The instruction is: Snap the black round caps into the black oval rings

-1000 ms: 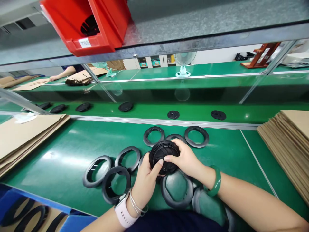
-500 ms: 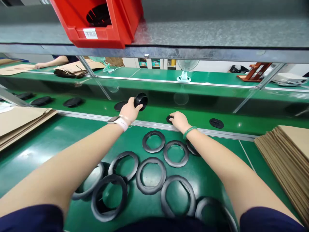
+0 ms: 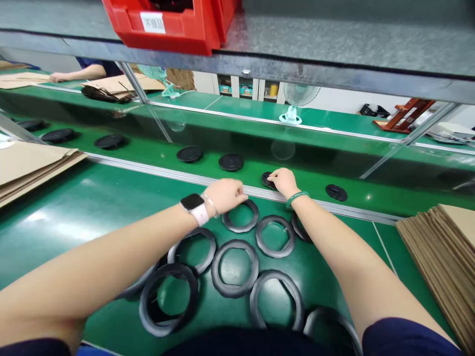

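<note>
Several grey rubber rings lie flat on the green table in front of me. My left hand (image 3: 226, 195), with a white watch on its wrist, curls its fingers onto the far-left rim of the farthest ring (image 3: 240, 216), which still lies flat. My right hand (image 3: 284, 182), with a green bangle on its wrist, reaches over the metal rail onto the conveyor belt. Its fingertips close on a small black cap (image 3: 267, 179). A larger black round lid (image 3: 230, 161) lies on the belt just beyond my left hand. Another ring (image 3: 275, 236) sits between my forearms.
More black lids (image 3: 189, 154) (image 3: 110, 142) and a small cap (image 3: 336, 192) lie along the belt. Flat cardboard is stacked at the left (image 3: 33, 165) and right (image 3: 441, 242). A red bin (image 3: 174, 24) sits on the overhead shelf. Another person's arm (image 3: 70, 75) rests far left.
My left hand set the black lid down on the belt and drew back onto the far ring. My right hand stays on the small black cap.
</note>
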A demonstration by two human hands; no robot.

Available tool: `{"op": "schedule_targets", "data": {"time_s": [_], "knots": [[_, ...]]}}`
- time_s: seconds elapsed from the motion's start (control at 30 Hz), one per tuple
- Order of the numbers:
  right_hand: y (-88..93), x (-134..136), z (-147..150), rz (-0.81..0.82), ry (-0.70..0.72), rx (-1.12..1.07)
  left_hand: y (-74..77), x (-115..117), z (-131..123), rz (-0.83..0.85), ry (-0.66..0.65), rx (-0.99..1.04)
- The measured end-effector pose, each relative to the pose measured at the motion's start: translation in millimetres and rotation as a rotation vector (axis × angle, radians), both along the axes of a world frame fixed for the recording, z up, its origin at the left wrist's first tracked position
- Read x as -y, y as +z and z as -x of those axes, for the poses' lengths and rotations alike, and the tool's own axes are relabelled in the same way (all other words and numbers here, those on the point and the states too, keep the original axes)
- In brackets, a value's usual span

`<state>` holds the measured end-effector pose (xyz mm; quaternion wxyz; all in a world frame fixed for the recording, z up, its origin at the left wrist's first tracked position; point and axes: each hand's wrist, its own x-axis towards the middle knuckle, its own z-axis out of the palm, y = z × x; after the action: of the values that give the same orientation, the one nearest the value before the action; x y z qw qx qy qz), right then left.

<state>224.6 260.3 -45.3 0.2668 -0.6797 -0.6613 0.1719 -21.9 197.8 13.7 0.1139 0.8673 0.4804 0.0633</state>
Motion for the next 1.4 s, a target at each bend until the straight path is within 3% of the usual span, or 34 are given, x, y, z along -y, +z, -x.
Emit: {"op": "schedule_targets", "data": {"time_s": [0.1,0.17,0.3,0.4,0.53,0.6,0.63,0.67,0.73,0.83,0.93,1.07,1.4], "knots": [[22.2,41,-14,-0.092,0.002,-0.113,-7.8,39,-2,0.085,-0.115,-0.093],[35.0,78,-26,-0.131,-0.005,-0.173,-14.5,51,0,0.100,-0.154,-0.124],[43.3,149,-48,-0.202,-0.027,-0.374,-20.7,48,8,0.105,-0.158,-0.138],[37.0,180,-54,-0.233,-0.054,-0.600,-15.3,44,10,0.109,-0.113,-0.099],[36.3,196,-48,-0.271,-0.041,-0.667,6.6,67,8,0.097,-0.002,0.018],[43.7,203,-41,-0.329,0.031,-0.656,15.3,96,4,0.245,0.085,0.245],[48.3,208,-37,-0.364,0.075,-0.654,16.8,113,0,0.414,0.162,0.465],[52.9,213,-32,-0.400,0.120,-0.651,15.8,131,-4,0.594,0.253,0.692],[59.8,226,-23,-0.465,0.206,-0.631,7.8,163,-14,0.827,0.394,0.948],[59.9,241,-10,-0.534,0.339,-0.505,-11.1,195,-30,0.942,0.478,1.077],[48.9,248,-1,-0.580,0.434,-0.310,-24.9,205,-44,0.966,0.465,1.117],[33.5,251,4,-0.587,0.516,-0.078,-28.4,203,-48,0.904,0.444,1.143],[18.7,249,10,-0.519,0.602,0.172,-40.1,207,-42,0.858,0.489,1.156]]}}
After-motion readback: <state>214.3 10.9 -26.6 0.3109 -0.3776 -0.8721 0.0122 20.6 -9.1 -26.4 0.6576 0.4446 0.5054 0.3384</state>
